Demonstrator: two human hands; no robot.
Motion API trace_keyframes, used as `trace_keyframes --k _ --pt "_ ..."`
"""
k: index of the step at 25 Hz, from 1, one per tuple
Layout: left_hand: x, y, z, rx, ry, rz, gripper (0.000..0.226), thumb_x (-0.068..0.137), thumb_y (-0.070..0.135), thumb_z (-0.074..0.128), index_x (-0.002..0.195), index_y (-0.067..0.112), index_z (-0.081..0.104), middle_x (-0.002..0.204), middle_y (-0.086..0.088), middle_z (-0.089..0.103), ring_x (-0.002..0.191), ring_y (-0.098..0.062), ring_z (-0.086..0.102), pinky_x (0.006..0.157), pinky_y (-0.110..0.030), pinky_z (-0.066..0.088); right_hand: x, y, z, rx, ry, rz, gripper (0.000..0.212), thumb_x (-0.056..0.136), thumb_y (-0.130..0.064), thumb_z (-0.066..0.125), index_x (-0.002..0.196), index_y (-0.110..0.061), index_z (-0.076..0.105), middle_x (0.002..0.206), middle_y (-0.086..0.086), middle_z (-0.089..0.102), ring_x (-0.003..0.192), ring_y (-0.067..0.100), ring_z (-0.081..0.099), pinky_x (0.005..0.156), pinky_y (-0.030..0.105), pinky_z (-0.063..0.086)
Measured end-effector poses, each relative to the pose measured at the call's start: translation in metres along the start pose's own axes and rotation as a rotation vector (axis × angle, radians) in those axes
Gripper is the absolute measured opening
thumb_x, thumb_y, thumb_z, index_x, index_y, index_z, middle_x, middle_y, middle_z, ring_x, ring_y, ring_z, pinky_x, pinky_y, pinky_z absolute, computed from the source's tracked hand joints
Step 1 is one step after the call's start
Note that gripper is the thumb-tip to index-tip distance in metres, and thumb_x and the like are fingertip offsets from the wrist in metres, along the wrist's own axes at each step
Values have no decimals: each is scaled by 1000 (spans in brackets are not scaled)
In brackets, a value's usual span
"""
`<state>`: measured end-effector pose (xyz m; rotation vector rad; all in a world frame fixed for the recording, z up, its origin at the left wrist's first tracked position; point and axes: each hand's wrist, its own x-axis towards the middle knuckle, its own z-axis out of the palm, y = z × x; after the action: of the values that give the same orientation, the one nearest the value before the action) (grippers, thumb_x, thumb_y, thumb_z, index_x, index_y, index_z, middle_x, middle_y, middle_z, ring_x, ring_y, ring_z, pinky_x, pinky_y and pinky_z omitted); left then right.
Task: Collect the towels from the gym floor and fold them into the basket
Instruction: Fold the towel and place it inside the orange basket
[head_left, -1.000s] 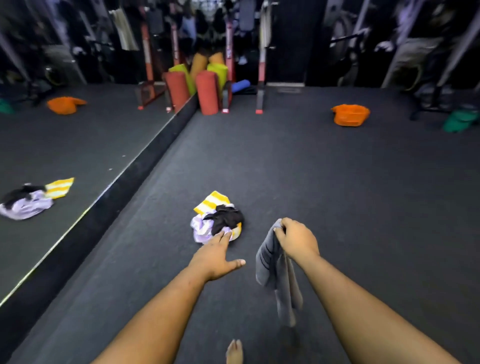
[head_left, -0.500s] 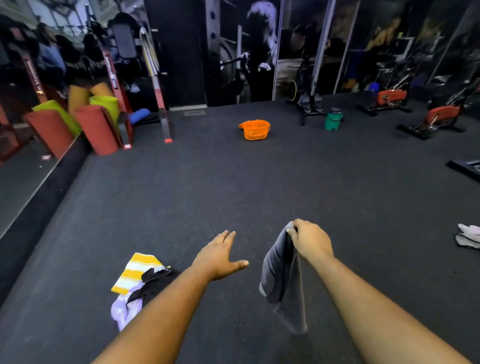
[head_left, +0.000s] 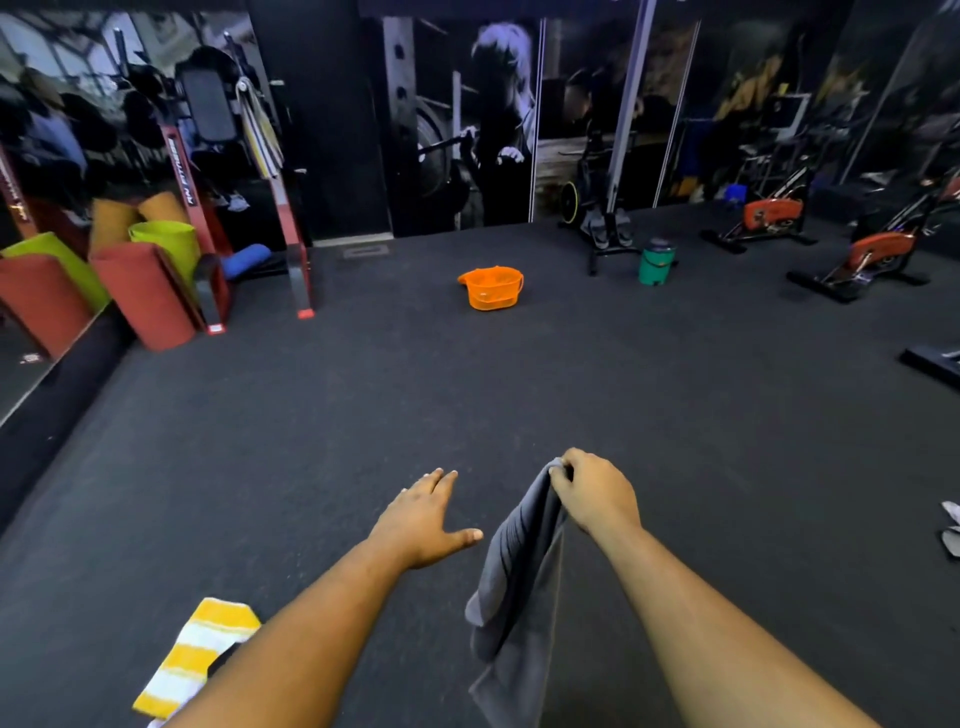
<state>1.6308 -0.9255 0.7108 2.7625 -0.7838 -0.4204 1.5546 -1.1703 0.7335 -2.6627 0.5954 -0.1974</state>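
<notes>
My right hand (head_left: 592, 496) grips the top edge of a grey towel (head_left: 519, 587), which hangs down in folds above the dark gym floor. My left hand (head_left: 423, 517) is held out flat beside it, fingers straight, holding nothing. A yellow-and-white striped towel (head_left: 195, 657) lies on the floor at the bottom left, partly hidden by my left forearm. The orange basket (head_left: 493, 288) stands far ahead on the floor, well beyond both hands. A light towel (head_left: 951, 530) lies at the right edge.
Rolled red, green and tan mats (head_left: 145, 270) lean by a red rack (head_left: 291, 228) at the back left, beside a mirror wall. A green bin (head_left: 657, 262) and exercise bikes (head_left: 862, 254) stand at the back right.
My view has swung up and to the right, away from the towel pile, which slid to the bottom left. The basket now lies straight ahead. Both hands keep their pose.
</notes>
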Motion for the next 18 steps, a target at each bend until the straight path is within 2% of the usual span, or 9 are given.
trace_keyframes --k 8,10,15,18 --pt "185 -2 -46 -42 14 -15 105 86 77 53 163 27 0 171 2 1 157 -17 5 126 -39 18 195 1 1 -26 -21 -63 25 99 -39 46 81 -25 54 80 -8 59 76 18 57 61 34 43" --pt "243 -10 -56 -55 21 -8 105 87 76 53 163 27 0 171 2 2 157 -17 6 125 -38 18 251 1 8 -30 -16 -49 25 99 -40 46 80 -25 53 77 -9 58 73 16 56 59 34 41" --pt "380 -30 -89 -65 -14 31 106 86 77 53 163 27 0 171 3 1 157 -17 5 126 -40 19 380 -3 21 -53 3 17 25 98 -40 47 80 -25 54 76 -8 59 72 15 57 58 33 45" --pt "460 -39 -122 -48 -30 60 106 86 76 53 163 26 0 171 1 1 157 -18 4 126 -39 17 458 -3 16 -65 4 65 24 99 -40 47 80 -26 53 75 -8 58 70 15 55 55 33 41"
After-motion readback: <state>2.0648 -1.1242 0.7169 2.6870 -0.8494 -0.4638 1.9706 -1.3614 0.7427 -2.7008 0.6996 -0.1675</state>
